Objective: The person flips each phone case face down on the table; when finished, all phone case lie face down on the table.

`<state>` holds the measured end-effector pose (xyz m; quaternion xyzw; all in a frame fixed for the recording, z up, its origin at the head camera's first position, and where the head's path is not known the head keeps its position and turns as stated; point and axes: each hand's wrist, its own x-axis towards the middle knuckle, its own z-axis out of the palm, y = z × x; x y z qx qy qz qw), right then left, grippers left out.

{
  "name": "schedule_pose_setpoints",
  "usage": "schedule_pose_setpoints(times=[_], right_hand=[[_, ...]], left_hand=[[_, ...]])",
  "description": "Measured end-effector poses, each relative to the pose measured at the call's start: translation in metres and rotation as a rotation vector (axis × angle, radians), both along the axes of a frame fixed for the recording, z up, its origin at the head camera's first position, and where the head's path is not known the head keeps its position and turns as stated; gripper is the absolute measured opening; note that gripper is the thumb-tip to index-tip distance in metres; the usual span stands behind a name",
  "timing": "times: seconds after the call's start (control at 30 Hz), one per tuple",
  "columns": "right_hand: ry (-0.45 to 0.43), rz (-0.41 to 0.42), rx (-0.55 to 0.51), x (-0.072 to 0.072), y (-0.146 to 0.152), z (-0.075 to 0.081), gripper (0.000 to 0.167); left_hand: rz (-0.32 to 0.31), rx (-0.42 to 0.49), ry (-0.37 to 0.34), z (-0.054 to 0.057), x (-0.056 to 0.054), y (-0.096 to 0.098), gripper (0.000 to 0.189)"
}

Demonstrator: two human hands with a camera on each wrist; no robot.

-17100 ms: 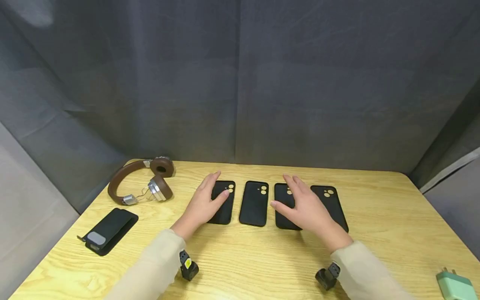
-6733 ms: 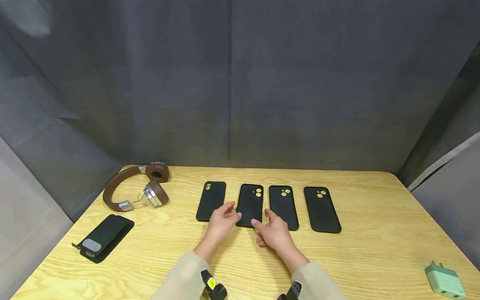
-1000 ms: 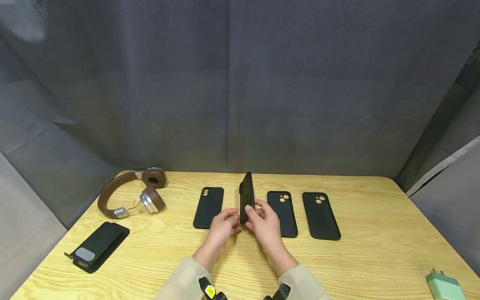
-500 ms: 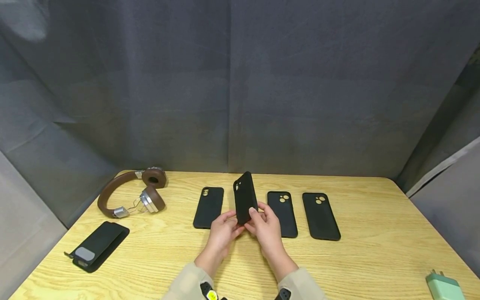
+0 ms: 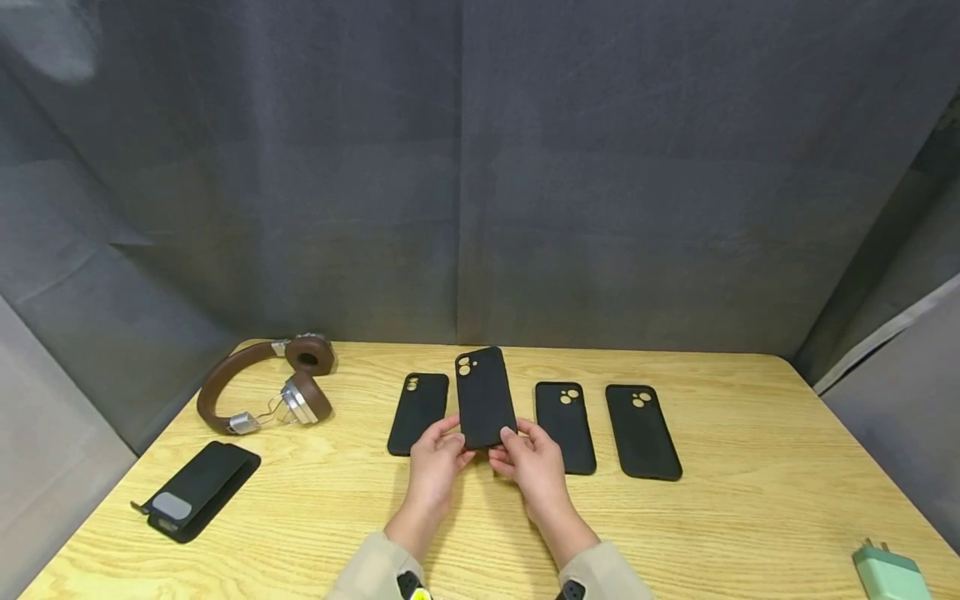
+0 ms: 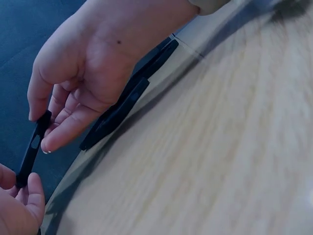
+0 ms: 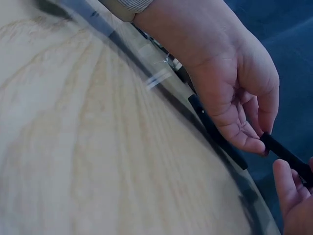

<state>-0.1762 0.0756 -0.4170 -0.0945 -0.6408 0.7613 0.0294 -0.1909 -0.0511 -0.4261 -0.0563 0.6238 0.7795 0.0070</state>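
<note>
A black phone case (image 5: 486,400), its back with the camera cutouts towards me, is held tilted up off the table. The left hand (image 5: 435,467) pinches its lower left corner and the right hand (image 5: 531,468) its lower right corner. From the left wrist view, the case (image 6: 32,152) appears edge-on between the left hand (image 6: 90,68) and the other hand's fingers. The right wrist view also has the case (image 7: 288,157) edge-on, pinched by the right hand (image 7: 234,83). One black phone case (image 5: 417,415) lies left of it; two more, a near one (image 5: 568,433) and a far one (image 5: 643,435), lie right.
Brown headphones (image 5: 232,375) lie at the back left of the wooden table (image 5: 735,517). In front of them is a black folded case with a grey oval (image 5: 202,492). A green plug adapter (image 5: 891,573) sits at the front right corner. Dark curtain (image 5: 600,208) hangs behind.
The second case from the left was lifted off the table and stood up edge-on. Over the last second both hands have turned it so its back faces me, and the left hand now grips it.
</note>
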Motion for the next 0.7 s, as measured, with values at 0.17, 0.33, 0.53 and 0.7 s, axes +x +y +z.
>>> schedule_pose_setpoints(times=[0.17,0.33,0.53,0.7], right_hand=[[-0.048,0.006,0.010,0.000,-0.001,-0.007,0.040],[-0.080,0.017,0.030,-0.001,-0.001,-0.013,0.045],[-0.103,0.042,0.062,-0.002,0.001,-0.016,0.053],[-0.112,0.064,0.110,-0.003,0.002,-0.017,0.058]], left_hand=[[0.012,-0.084,0.000,-0.004,0.002,-0.001,0.040],[-0.015,-0.231,0.028,-0.006,0.004,-0.001,0.047],[-0.030,-0.361,0.077,-0.008,0.003,-0.002,0.052],[-0.034,-0.504,0.102,-0.012,0.001,-0.004,0.051]])
